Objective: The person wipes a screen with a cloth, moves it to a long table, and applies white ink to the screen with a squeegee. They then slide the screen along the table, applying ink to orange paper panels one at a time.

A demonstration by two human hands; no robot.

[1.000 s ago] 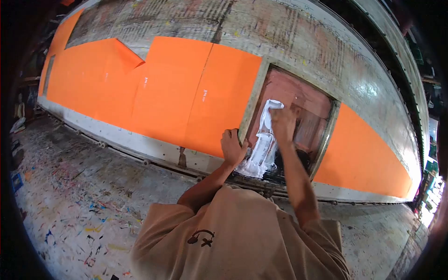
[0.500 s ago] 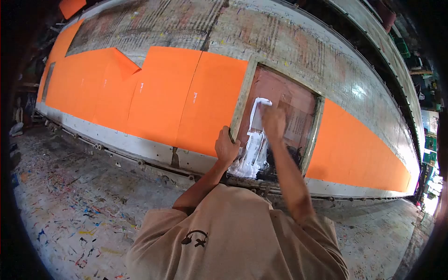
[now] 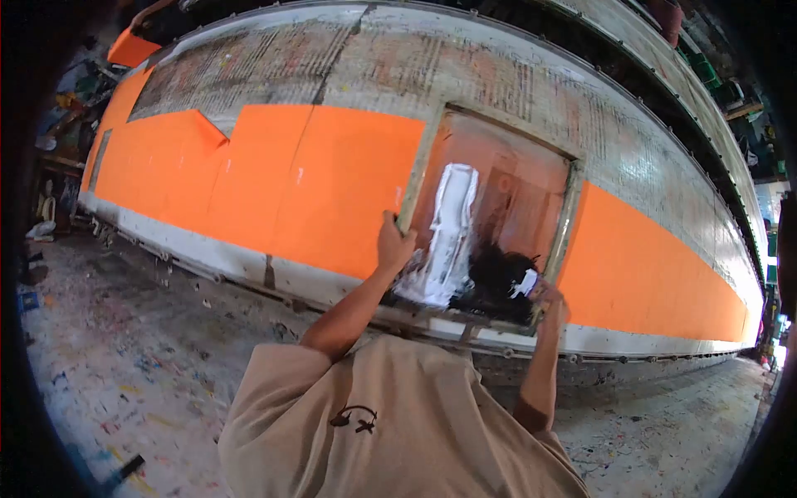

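Note:
A screen-printing frame (image 3: 425, 166) lies on orange fabric on a long sloping table. White ink (image 3: 452, 199) runs down the left part of its reddish mesh, and black ink (image 3: 494, 272) smears the lower right. My left hand (image 3: 395, 245) is closed on the frame's left rail. At the lower right rail, my right hand (image 3: 550, 303) has its fingers closed around the edge. Right beside those fingers is a small white-coated piece (image 3: 524, 284), which looks like an inked squeegee end; its remainder is hidden.
Orange fabric pieces (image 3: 332, 183) extend along the table to the left, one with a folded corner. Another orange piece (image 3: 647, 257) lies to the right. The stained grey tabletop (image 3: 490, 62) shows beyond. Paint spots cover the floor (image 3: 158, 349).
My right hand has moved from mid-mesh down and right to the frame's right rail. The white-coated piece now shows beside it. My left hand stays on the left rail; the view has shifted slightly.

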